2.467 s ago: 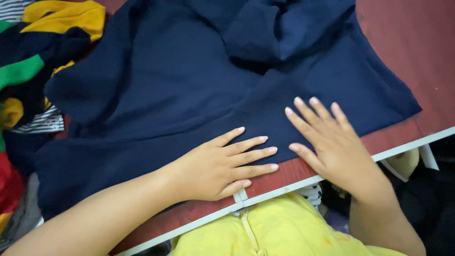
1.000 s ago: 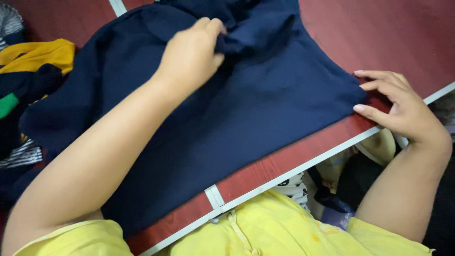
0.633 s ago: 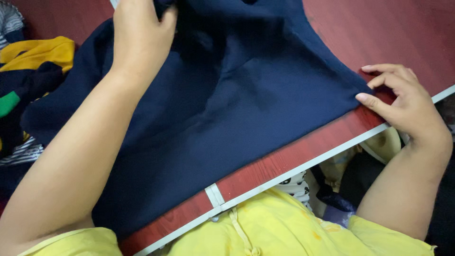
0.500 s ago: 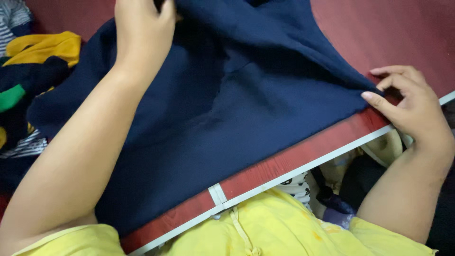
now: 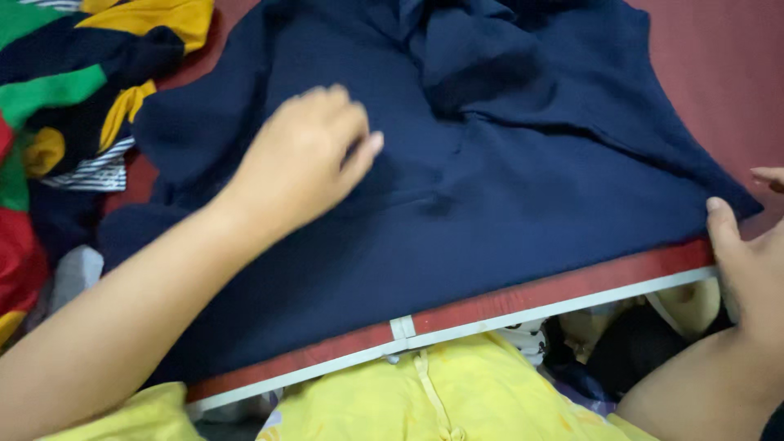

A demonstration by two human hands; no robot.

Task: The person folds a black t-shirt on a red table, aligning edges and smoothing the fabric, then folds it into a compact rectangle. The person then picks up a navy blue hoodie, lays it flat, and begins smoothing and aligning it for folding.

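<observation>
Half a second earlier the left hand (image 5: 306,159) had been up at the top of the garment (image 5: 457,188), pinching a raised fold; it had since come down and lay on the cloth left of centre, blurred with motion, fingers loosely curled and holding nothing that could be made out. Left of the garment sat a heap of clothes (image 5: 61,98) in green, yellow, red and stripes, touching its left edge. The garment itself, dark navy, lay spread over the red table (image 5: 572,282), its near hem running just inside the table's pale front rim, while its far part was still bunched into rumpled folds right of the left hand. At the garment's right corner the right hand (image 5: 755,261) sat at the frame's edge, thumb against the hem and one fingertip above it; whether it pinched the cloth or only pressed beside it could not be told, since most of the hand was cut off. Below the table's rim showed the person's yellow top (image 5: 425,408). Judging by this, the step in hand was flattening the garment on the table. The next move would likely call for the left hand to sweep outward across the cloth and draw out the bunched far part, with the right corner kept pinned so the hem stayed straight.
</observation>
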